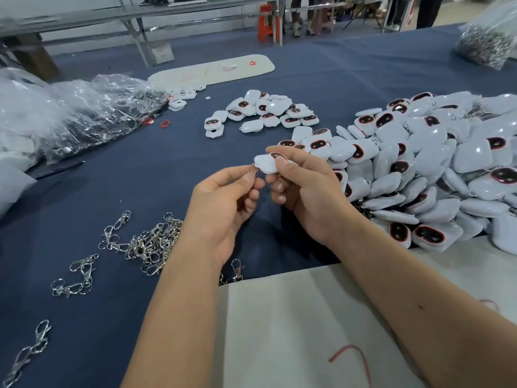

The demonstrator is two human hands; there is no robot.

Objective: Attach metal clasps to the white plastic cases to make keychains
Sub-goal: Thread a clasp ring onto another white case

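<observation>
Beside the hands, a case pile (419, 169) crowds loose clasps (145, 245).

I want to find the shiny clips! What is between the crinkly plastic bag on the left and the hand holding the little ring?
In the head view, between the plastic bag and the left hand lies only bare blue tablecloth; the clasps sit nearer, below that stretch.

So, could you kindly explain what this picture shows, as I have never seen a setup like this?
There is no machine: a camera worn on a person's head looks down at two bare hands. The right hand holds a white plastic case; the left hand pinches a metal clasp at its corner. On the blue table lie loose clasps, a big heap of cases, a smaller group and clear plastic bags.
</observation>
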